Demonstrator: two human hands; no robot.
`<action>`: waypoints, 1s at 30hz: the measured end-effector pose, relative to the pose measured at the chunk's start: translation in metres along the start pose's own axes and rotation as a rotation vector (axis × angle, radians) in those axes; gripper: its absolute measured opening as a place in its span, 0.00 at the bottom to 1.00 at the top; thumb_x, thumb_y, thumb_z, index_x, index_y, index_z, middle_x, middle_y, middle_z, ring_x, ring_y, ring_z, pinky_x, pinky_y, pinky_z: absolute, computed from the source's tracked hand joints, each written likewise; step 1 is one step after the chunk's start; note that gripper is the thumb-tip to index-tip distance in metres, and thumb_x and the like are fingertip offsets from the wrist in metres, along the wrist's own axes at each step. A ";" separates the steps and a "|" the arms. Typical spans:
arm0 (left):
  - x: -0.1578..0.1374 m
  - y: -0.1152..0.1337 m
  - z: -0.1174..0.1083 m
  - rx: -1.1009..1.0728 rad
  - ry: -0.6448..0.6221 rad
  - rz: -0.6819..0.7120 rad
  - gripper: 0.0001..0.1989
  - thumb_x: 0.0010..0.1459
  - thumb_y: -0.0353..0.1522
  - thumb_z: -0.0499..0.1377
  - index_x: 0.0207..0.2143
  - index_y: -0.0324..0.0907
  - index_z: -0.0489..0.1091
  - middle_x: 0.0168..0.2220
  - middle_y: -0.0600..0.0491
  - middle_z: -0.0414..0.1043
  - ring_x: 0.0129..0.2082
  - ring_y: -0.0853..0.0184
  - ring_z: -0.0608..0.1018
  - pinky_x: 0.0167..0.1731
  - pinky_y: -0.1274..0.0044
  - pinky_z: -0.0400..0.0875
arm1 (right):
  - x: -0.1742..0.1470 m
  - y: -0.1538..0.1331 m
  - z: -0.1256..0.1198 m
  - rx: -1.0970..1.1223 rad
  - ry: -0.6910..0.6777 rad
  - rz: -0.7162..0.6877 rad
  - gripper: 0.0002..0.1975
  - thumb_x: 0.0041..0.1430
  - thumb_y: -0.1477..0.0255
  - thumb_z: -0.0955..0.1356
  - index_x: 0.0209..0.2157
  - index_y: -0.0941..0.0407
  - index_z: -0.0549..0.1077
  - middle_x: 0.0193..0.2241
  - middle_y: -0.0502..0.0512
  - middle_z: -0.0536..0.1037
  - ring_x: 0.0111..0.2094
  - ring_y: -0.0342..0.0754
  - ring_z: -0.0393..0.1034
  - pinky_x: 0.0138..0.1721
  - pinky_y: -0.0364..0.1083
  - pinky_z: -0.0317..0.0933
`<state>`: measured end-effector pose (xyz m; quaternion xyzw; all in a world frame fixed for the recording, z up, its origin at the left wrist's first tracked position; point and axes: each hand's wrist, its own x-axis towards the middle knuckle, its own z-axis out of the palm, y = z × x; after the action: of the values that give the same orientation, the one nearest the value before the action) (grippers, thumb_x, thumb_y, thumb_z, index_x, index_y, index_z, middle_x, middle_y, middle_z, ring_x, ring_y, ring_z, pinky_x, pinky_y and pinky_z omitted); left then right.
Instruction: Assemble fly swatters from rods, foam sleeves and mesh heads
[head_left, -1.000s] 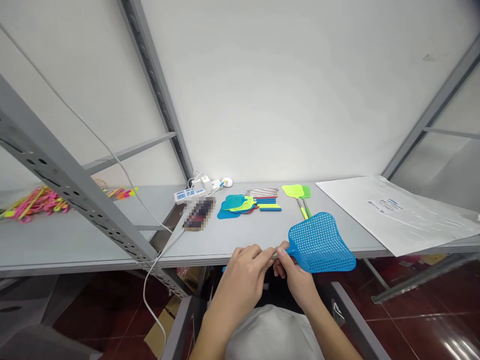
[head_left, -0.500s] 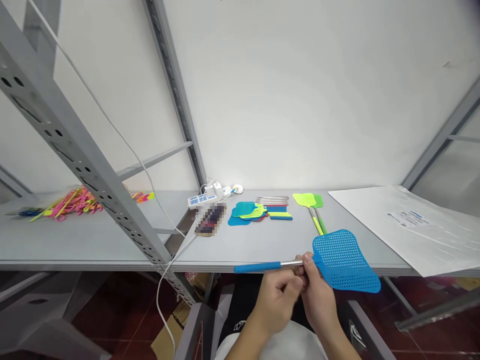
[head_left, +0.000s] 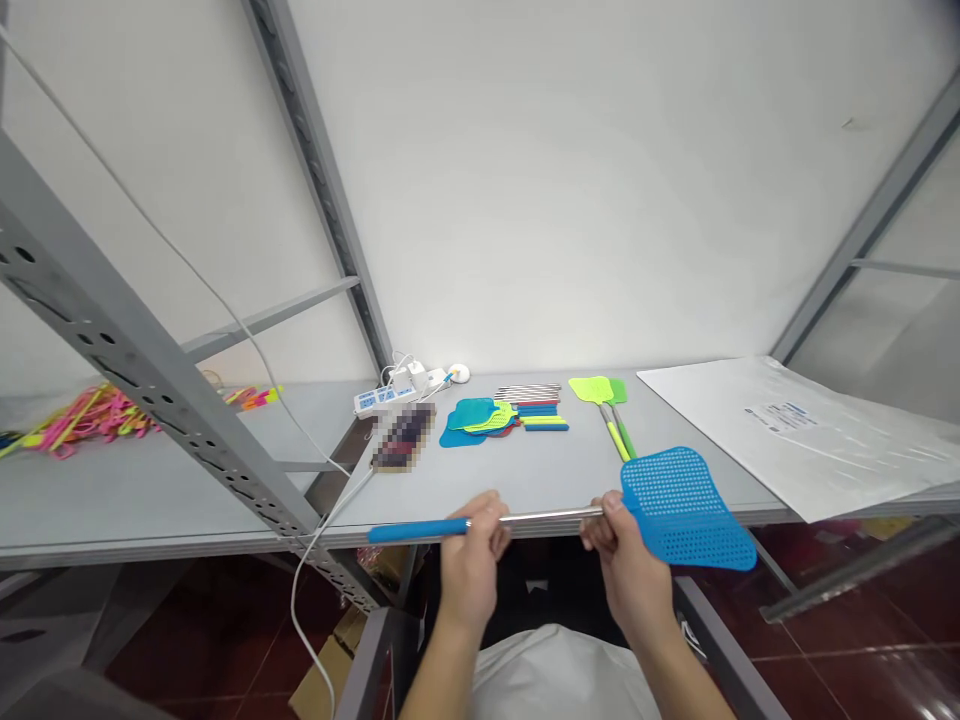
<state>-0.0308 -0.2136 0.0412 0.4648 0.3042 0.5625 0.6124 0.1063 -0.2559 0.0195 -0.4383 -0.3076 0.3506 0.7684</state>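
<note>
A blue fly swatter (head_left: 684,508) with a metal rod spans both hands at the shelf's front edge, its perforated head to the right. My left hand (head_left: 472,555) is closed around the rod where it meets the blue grip (head_left: 417,531). Close to the head, my right hand (head_left: 630,560) pinches the other end of the rod. Beyond them on the shelf lie a yellow-green swatter (head_left: 592,390) and a green swatter (head_left: 619,391) side by side. Left of these rest loose swatter heads (head_left: 474,414), several coloured grips (head_left: 544,422) and metal rods (head_left: 529,392).
A white power strip (head_left: 385,400) with plugs stands at the back, near a blurred item (head_left: 403,438) on a cable. At right lies a large white package (head_left: 787,430). A metal shelf post (head_left: 172,400) rises at left, with pink and yellow pieces (head_left: 105,415) beyond.
My left hand has moved left along the swatter to the grip's end, and the bare metal rod between grip and head is now longer. My right hand stays near the head.
</note>
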 end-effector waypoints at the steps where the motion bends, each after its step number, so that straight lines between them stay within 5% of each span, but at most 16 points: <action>1: 0.003 0.005 -0.005 -0.020 0.035 0.023 0.21 0.57 0.35 0.54 0.18 0.43 0.46 0.20 0.61 0.41 0.20 0.74 0.50 0.18 0.81 0.46 | 0.005 -0.005 -0.003 0.038 0.025 0.017 0.22 0.60 0.60 0.67 0.19 0.52 0.56 0.18 0.43 0.50 0.21 0.42 0.47 0.25 0.45 0.54; 6: 0.009 0.022 -0.019 -0.108 0.099 0.099 0.22 0.59 0.33 0.54 0.16 0.43 0.46 0.19 0.60 0.42 0.20 0.73 0.52 0.19 0.80 0.49 | 0.015 -0.022 -0.013 0.129 0.004 0.024 0.21 0.59 0.63 0.68 0.19 0.53 0.56 0.18 0.43 0.49 0.21 0.42 0.44 0.25 0.45 0.52; 12: 0.008 0.012 -0.005 -0.229 0.182 0.092 0.23 0.66 0.36 0.51 0.18 0.42 0.50 0.19 0.60 0.47 0.18 0.74 0.54 0.20 0.79 0.52 | 0.004 -0.012 -0.003 0.080 -0.087 0.009 0.21 0.63 0.62 0.66 0.21 0.53 0.57 0.18 0.42 0.50 0.21 0.42 0.47 0.25 0.44 0.52; 16: 0.005 -0.004 0.007 -0.092 -0.008 -0.001 0.24 0.66 0.42 0.50 0.19 0.42 0.52 0.20 0.60 0.49 0.19 0.74 0.56 0.20 0.79 0.51 | -0.003 -0.001 0.002 -0.010 -0.198 0.024 0.20 0.64 0.61 0.66 0.21 0.53 0.59 0.18 0.42 0.53 0.20 0.41 0.50 0.24 0.44 0.52; 20: 0.007 -0.013 0.004 0.088 -0.227 -0.130 0.26 0.62 0.43 0.55 0.15 0.42 0.54 0.16 0.60 0.50 0.16 0.74 0.59 0.19 0.77 0.50 | 0.003 0.004 -0.002 -0.021 -0.148 0.002 0.19 0.61 0.62 0.68 0.20 0.53 0.61 0.17 0.43 0.56 0.20 0.41 0.52 0.25 0.44 0.53; 26: 0.024 0.001 -0.020 0.089 -0.012 -0.059 0.25 0.61 0.37 0.55 0.14 0.43 0.50 0.15 0.61 0.45 0.16 0.74 0.55 0.19 0.77 0.46 | 0.029 -0.008 -0.023 0.022 0.020 -0.037 0.21 0.61 0.65 0.67 0.18 0.53 0.58 0.17 0.43 0.54 0.20 0.41 0.51 0.25 0.44 0.53; 30: 0.025 -0.002 -0.022 0.100 0.006 -0.066 0.23 0.61 0.36 0.55 0.15 0.43 0.51 0.16 0.60 0.47 0.18 0.73 0.55 0.20 0.77 0.49 | 0.040 -0.012 -0.033 0.064 0.050 0.006 0.20 0.60 0.65 0.67 0.19 0.53 0.57 0.16 0.42 0.51 0.19 0.41 0.46 0.25 0.44 0.54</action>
<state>-0.0456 -0.1845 0.0346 0.4829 0.3489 0.5276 0.6055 0.1580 -0.2436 0.0228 -0.4232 -0.2756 0.3514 0.7883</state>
